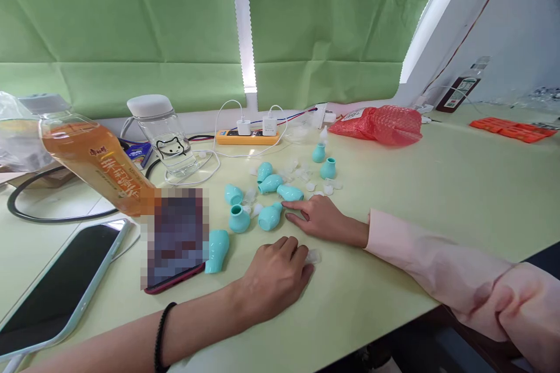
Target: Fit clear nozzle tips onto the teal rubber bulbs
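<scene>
My left hand rests on the table with a black band on its wrist. Its fingers are curled, closed on a small translucent plastic piece that sticks out past the fingertips. Beyond it, my right hand, in a pink sleeve, has the index finger stretched out. That fingertip is at the neck of a turquoise vase-shaped piece lying on its side. Several like pieces lie or stand around it, among them an upright one. Small clear and whitish plastic bits are scattered between them.
A phone with a blurred screen leans on a tilted orange drink bottle. Another phone lies at left. Behind are a clear bottle, an orange power strip with cables, and a red bubble-wrap package.
</scene>
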